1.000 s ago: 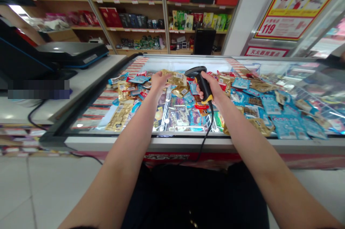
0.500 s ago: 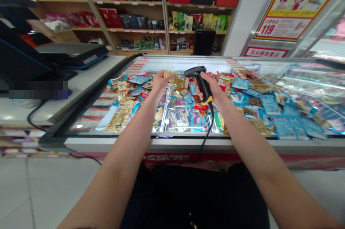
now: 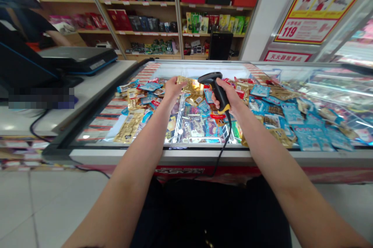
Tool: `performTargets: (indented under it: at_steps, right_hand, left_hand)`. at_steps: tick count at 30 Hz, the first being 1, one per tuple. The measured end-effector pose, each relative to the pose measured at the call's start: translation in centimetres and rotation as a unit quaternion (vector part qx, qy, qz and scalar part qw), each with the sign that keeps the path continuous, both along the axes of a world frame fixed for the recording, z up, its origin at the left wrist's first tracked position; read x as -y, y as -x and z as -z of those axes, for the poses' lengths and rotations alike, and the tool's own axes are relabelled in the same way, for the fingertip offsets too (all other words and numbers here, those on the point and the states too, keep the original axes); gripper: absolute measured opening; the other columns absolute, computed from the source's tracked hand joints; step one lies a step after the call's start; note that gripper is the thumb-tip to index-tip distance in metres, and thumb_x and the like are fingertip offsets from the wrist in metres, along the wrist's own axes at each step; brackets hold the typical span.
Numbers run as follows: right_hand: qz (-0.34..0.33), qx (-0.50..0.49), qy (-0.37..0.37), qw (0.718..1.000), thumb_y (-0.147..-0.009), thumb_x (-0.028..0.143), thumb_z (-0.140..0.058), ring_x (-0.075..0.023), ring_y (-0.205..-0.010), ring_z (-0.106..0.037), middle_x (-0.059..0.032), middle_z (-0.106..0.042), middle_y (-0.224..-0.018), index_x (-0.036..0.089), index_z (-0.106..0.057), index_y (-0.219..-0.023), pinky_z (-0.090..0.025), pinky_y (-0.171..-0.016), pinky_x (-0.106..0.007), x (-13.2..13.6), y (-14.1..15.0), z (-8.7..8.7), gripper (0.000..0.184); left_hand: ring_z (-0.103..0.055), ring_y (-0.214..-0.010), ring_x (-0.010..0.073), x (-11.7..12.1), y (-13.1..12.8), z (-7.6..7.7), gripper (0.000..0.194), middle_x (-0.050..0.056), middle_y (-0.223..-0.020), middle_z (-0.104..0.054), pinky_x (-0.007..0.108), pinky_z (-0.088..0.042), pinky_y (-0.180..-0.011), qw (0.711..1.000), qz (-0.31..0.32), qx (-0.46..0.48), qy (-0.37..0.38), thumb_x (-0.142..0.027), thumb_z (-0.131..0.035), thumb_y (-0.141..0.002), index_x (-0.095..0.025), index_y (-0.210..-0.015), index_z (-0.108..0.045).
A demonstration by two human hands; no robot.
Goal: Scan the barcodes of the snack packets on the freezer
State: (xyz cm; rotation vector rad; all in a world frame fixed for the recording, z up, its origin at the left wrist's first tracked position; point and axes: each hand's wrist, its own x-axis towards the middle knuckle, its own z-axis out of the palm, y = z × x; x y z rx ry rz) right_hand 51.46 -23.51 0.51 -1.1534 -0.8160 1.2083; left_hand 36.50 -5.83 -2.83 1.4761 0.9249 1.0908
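My left hand [image 3: 171,88] holds a gold snack packet [image 3: 190,86] by its left edge, raised a little above the glass top of a chest freezer [image 3: 186,154]. My right hand [image 3: 231,95] is wrapped round the handle of a black barcode scanner [image 3: 215,88] with a yellow band; its head points left at the gold packet. The scanner's black cable [image 3: 223,145] hangs down over the freezer's front edge. Many blue, gold and red snack packets [image 3: 291,114] lie spread over the glass lid.
A white counter [image 3: 87,88] to the left carries a black screen [image 3: 20,65] and a flat grey scale [image 3: 78,55]. Wooden shelves [image 3: 175,3] of boxes and bottles fill the back wall. A yellow and red poster [image 3: 317,7] hangs at the right. A person's arm [image 3: 60,38] shows far left.
The gold packet has been lifted slightly and turned toward the scanner, and the scanner head has shifted a little left toward it. A person's arm now shows behind the screen at the left.
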Motion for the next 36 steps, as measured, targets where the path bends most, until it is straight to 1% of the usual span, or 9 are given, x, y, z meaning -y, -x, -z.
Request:
performTargets:
  at_steps: [5,9,15,19,24,28,36]
  right_hand:
    - [0.0,-0.005,0.008,1.0,-0.102,0.06,-0.042,-0.0117,-0.031,-0.047,0.0,-0.056,-0.046,0.015,-0.061,-0.096,-0.039,-0.029,-0.021,0.0,0.1,-0.2,0.049]
    - [-0.001,-0.005,0.006,1.0,-0.1,0.062,-0.045,-0.0115,-0.031,-0.048,0.0001,-0.056,-0.047,0.016,-0.06,-0.095,-0.039,-0.029,-0.02,0.0,0.1,-0.2,0.049]
    - [0.001,-0.012,0.008,1.0,-0.105,0.054,-0.04,-0.0107,-0.032,-0.048,-0.0009,-0.057,-0.048,0.016,-0.059,-0.089,-0.04,-0.03,-0.019,-0.2,0.0,0.1,0.045]
    - [-0.003,-0.009,0.003,1.0,-0.103,0.057,-0.042,-0.0105,-0.032,-0.048,-0.0009,-0.057,-0.048,0.016,-0.06,-0.089,-0.039,-0.03,-0.019,-0.2,0.1,0.0,0.048]
    - [-0.013,-0.002,-0.011,1.0,-0.099,0.065,-0.046,-0.0107,-0.033,-0.048,0.0,-0.057,-0.049,0.016,-0.061,-0.094,-0.039,-0.03,-0.019,-0.1,0.0,0.0,0.052]
    - [-0.018,0.001,-0.017,1.0,-0.098,0.067,-0.047,-0.0106,-0.033,-0.048,0.0003,-0.058,-0.05,0.015,-0.063,-0.1,-0.04,-0.03,-0.02,-0.1,-0.1,0.1,0.054]
    - [-0.012,0.01,-0.017,1.0,-0.098,0.065,-0.047,-0.0109,-0.034,-0.048,-0.0003,-0.058,-0.052,0.016,-0.063,-0.105,-0.041,-0.031,-0.02,-0.2,-0.1,0.3,0.053]
  left_hand:
    - [-0.068,-0.079,0.0201,-0.3,0.0,0.3,0.041,0.002,-0.083,-0.071,0.03,-0.057,-0.067,1.0,0.004,-0.006,-0.009,-0.042,-0.082,-0.06,-0.018,-0.09,-0.065]
    - [-0.068,-0.08,0.0205,-0.2,0.0,0.2,0.041,0.003,-0.084,-0.072,0.03,-0.057,-0.067,1.0,0.002,-0.022,-0.013,-0.044,-0.081,-0.062,-0.019,-0.091,-0.065]
    - [-0.068,-0.079,0.0206,0.0,0.1,-0.1,0.036,0.003,-0.082,-0.07,0.031,-0.056,-0.068,1.0,-0.005,-0.001,-0.009,-0.038,-0.08,-0.062,-0.018,-0.088,-0.065]
    - [-0.068,-0.08,0.0212,-0.2,0.2,-0.2,0.033,0.003,-0.081,-0.07,0.031,-0.056,-0.07,1.0,-0.019,0.012,-0.015,-0.034,-0.077,-0.062,-0.017,-0.088,-0.066]
    - [-0.067,-0.08,0.0213,-0.8,-0.1,0.4,0.034,0.002,-0.077,-0.069,0.03,-0.054,-0.069,0.999,-0.028,0.003,-0.046,-0.036,-0.079,-0.061,-0.017,-0.086,-0.067]
    - [-0.067,-0.079,0.0217,-1.0,-0.2,0.7,0.037,0.002,-0.073,-0.068,0.03,-0.053,-0.069,0.998,-0.029,-0.006,-0.064,-0.04,-0.082,-0.058,-0.017,-0.083,-0.067]
    - [-0.065,-0.078,0.0197,-0.3,0.0,0.3,0.037,0.0,-0.073,-0.067,0.028,-0.051,-0.067,0.998,-0.024,0.005,-0.058,-0.04,-0.083,-0.057,-0.018,-0.08,-0.065]
